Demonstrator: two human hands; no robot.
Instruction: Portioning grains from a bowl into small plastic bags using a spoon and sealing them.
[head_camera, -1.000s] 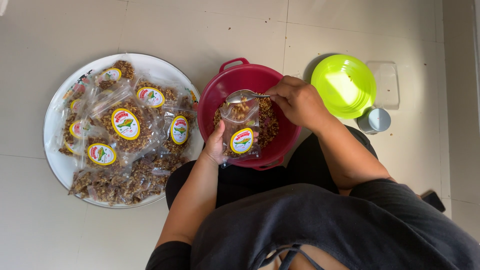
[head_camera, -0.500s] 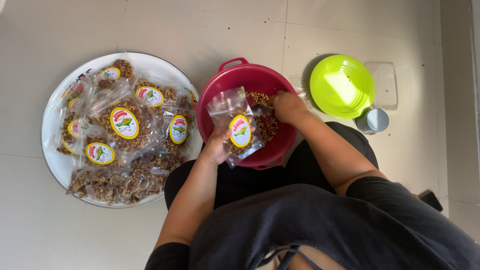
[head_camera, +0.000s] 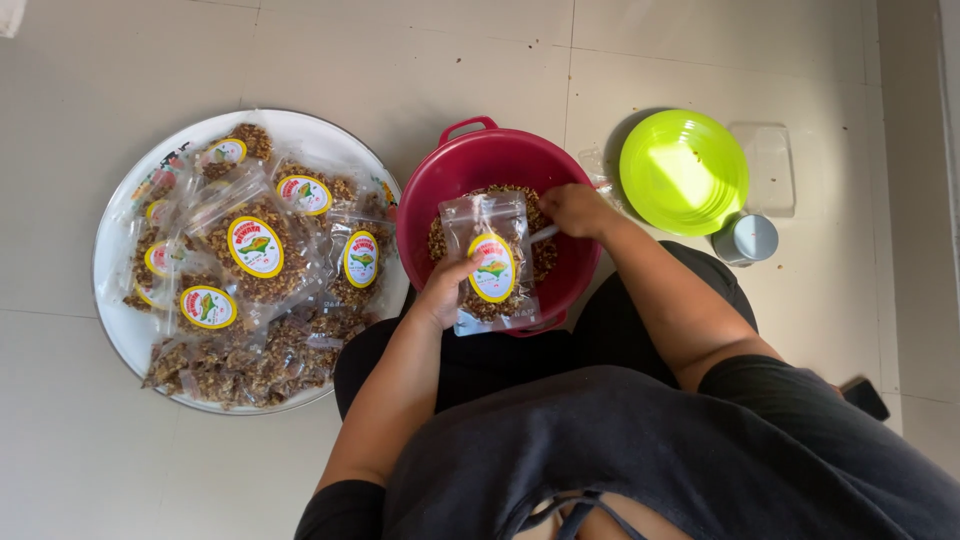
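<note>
My left hand (head_camera: 447, 288) holds a clear plastic pouch (head_camera: 489, 262) with a yellow oval label, partly filled with brown crumbly snack, upright over a red plastic basin (head_camera: 470, 160). The basin holds loose brown snack mix (head_camera: 545, 255). My right hand (head_camera: 575, 208) is down inside the basin at its right side, gripping a white spoon handle (head_camera: 545, 233) whose bowl is hidden behind the pouch.
A large white round tray (head_camera: 120, 320) on the left carries several filled, labelled pouches (head_camera: 255, 250). A lime green bowl (head_camera: 683, 172) sits right of the basin on a clear plastic lid (head_camera: 772, 170), with a small grey cup (head_camera: 747, 238) below it. Tiled floor all around.
My right hand moved from above the pouch's mouth down into the basin with the spoon. The pouch shifted slightly up and stayed in my left hand.
</note>
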